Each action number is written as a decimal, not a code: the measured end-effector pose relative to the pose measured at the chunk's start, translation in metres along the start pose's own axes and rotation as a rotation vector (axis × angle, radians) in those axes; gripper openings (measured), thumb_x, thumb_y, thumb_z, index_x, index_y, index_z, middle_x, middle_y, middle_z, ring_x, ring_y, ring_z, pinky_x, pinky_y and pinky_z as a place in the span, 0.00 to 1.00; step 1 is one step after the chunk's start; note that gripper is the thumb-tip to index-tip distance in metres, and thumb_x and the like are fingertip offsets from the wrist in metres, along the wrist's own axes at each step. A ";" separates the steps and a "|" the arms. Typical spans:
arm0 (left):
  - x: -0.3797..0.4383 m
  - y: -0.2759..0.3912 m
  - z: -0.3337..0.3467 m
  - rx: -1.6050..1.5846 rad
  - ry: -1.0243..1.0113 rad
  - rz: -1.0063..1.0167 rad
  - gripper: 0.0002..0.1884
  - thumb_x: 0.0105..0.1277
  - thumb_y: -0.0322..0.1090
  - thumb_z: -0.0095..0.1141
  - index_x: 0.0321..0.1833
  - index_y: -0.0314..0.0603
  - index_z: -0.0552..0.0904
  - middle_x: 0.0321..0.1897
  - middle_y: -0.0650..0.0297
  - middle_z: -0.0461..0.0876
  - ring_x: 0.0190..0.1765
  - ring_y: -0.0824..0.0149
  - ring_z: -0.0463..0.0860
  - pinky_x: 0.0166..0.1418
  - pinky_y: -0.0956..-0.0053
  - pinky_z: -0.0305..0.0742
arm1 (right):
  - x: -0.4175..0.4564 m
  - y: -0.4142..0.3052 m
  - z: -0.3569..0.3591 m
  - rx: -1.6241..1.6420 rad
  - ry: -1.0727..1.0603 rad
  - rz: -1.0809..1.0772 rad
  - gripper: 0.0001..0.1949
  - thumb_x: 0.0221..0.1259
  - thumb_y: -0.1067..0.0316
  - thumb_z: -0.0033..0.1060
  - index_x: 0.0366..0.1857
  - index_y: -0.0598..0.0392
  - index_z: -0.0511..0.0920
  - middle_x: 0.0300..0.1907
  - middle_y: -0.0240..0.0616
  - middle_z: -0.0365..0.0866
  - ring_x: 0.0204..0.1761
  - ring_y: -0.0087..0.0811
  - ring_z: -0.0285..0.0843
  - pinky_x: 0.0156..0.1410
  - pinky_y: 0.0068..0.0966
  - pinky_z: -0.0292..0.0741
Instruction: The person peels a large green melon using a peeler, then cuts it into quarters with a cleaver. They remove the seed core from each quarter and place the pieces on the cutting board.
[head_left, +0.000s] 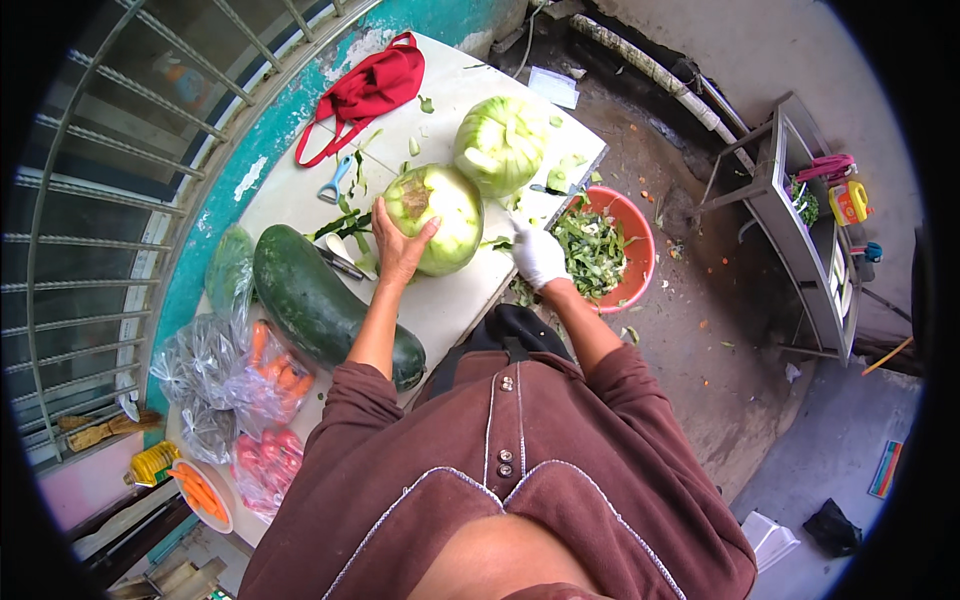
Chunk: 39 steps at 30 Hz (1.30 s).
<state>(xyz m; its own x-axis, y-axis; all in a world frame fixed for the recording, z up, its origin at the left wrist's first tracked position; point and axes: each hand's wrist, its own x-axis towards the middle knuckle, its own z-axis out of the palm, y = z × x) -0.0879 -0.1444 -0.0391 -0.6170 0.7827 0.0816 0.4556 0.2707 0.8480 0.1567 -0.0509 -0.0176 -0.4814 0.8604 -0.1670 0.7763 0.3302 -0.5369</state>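
Observation:
My bare left hand rests against the side of a large, partly peeled pale green melon or gourd, thumb on its top. My right hand, in a white glove, is at the table edge just right of it, fingers bent; whether it holds something cannot be told. Behind stands a second peeled melon or gourd. A long dark green winter melon lies to the left, beside a knife with a dark handle. A blue peeler lies farther back among green peel scraps.
An orange-red basin of peelings stands beyond the right table edge. Plastic bags of carrots and red vegetables, a bowl of carrots and an oil bottle are at left. A red cloth bag lies behind; a metal rack stands right.

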 end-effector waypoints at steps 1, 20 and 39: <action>0.002 0.002 0.005 -0.011 0.002 0.019 0.63 0.51 0.60 0.76 0.78 0.28 0.50 0.77 0.36 0.50 0.79 0.39 0.50 0.81 0.49 0.49 | 0.003 0.035 0.014 0.006 0.022 0.090 0.17 0.67 0.63 0.52 0.56 0.50 0.83 0.31 0.58 0.83 0.34 0.55 0.85 0.42 0.49 0.79; 0.007 0.064 -0.117 0.526 -0.234 0.401 0.32 0.50 0.26 0.70 0.62 0.40 0.79 0.60 0.57 0.80 0.64 0.52 0.77 0.66 0.60 0.76 | 0.088 -0.111 -0.115 -0.652 -0.352 -0.800 0.18 0.65 0.68 0.50 0.58 0.51 0.79 0.23 0.44 0.83 0.23 0.47 0.84 0.28 0.44 0.77; 0.037 0.025 -0.087 0.639 -0.161 0.437 0.34 0.42 0.17 0.65 0.60 0.34 0.80 0.57 0.54 0.82 0.58 0.53 0.82 0.60 0.64 0.81 | 0.137 -0.097 -0.081 -0.669 -0.291 -0.890 0.22 0.66 0.67 0.48 0.63 0.51 0.77 0.20 0.40 0.82 0.18 0.42 0.81 0.22 0.43 0.74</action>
<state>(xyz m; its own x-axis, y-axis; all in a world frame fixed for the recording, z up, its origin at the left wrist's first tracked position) -0.1557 -0.1576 0.0308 -0.2184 0.9507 0.2200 0.9458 0.1507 0.2877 0.0481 0.0666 0.0780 -0.9755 0.1258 -0.1804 0.1330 0.9907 -0.0284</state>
